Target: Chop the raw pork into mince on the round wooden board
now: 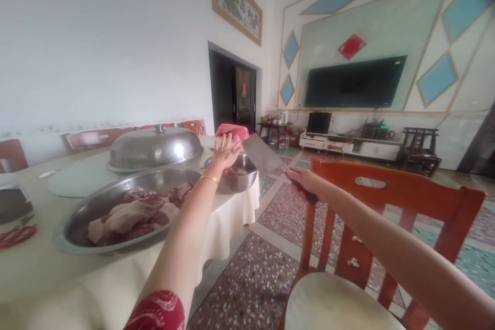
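My right hand [306,181] is wrapped round the dark handle of a cleaver, holding it out over the floor past the table's edge. The broad cleaver blade [264,154] points left, its far end near my left fingers. Above a small steel bowl [244,179] my left hand [226,153] is stretched out with its fingers apart. Whether it touches the blade or the bowl, I cannot tell. Some reddish pieces show inside that bowl, partly covered by the hand. Closer to me, a large steel basin [77,224] holds raw meat [135,215], partly behind my left forearm.
A domed steel lid [154,147] sits behind the basin on the cloth-covered table [34,278]. At the right stands a wooden chair [394,191], with a round pale board [336,304] at its seat. A red bundle [17,236] lies at the table's left.
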The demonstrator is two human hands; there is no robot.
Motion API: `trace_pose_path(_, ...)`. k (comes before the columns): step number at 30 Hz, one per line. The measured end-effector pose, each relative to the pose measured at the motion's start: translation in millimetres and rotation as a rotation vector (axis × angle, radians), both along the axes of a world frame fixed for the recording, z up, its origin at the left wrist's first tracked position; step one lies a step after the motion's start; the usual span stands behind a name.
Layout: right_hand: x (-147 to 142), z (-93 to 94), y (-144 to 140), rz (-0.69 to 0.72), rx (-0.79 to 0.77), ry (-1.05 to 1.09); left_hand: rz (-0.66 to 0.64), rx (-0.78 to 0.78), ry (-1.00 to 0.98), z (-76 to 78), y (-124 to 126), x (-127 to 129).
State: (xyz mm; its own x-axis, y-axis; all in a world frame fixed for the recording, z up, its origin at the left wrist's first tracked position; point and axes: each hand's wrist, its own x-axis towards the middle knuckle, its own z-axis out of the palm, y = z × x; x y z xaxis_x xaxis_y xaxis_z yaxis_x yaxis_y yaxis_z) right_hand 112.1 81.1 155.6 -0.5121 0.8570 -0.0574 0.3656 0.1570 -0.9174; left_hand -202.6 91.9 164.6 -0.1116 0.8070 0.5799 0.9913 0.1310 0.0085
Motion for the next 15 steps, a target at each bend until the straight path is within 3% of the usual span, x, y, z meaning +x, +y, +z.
trace_pose_path(4,-8.1,5.2,5.8,-0.040,0.048,-0.025,0.146,-0.018,-0.022,-10.0,-3.7,-5.8)
trace_pose_path(10,-21.5,12.2,5.9,-0.081,0.073,-0.003,0.012,0.164,0.216,-18.8,-18.6,18.2)
trace_pose_path(15,-39.5,20.3,1.5,-0.095,0.077,-0.017,0.080,0.156,0.157,-14.3,-16.2,14.9)
